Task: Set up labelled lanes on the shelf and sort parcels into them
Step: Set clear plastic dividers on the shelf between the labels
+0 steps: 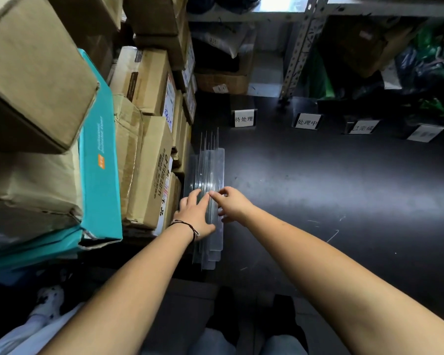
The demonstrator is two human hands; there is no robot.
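Dividers [210, 170] clear, count unclear | left grip [194, 213] flat, released | right grip [232, 203] pinching one

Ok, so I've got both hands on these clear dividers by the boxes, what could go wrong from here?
The clear acrylic divider panels stand bunched and staggered. If your right hand pulls one while your left hand only rests on them, the rest may fan out or topple. The stacked brown cardboard boxes sit close beside them, so a careless bump could shift one.
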